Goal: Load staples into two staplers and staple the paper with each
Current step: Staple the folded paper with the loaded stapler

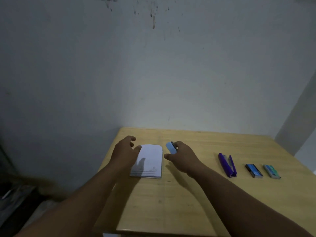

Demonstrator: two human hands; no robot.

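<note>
A small stack of white paper (150, 161) lies on the wooden table (171, 202). My left hand (125, 151) hovers over its left edge with fingers apart, the thumb touching the top corner. My right hand (181, 156) grips a light blue stapler (171, 147) just right of the paper's top. A purple stapler (227, 165) lies to the right. Beyond it rest two staple boxes, one dark blue (254, 171) and one teal (271, 171).
The table's back edge meets a grey stained wall (153, 65). The table's left edge (109, 161) drops off beside my left forearm, with dark clutter (13, 199) on the floor below. Bare wood lies in front of the paper.
</note>
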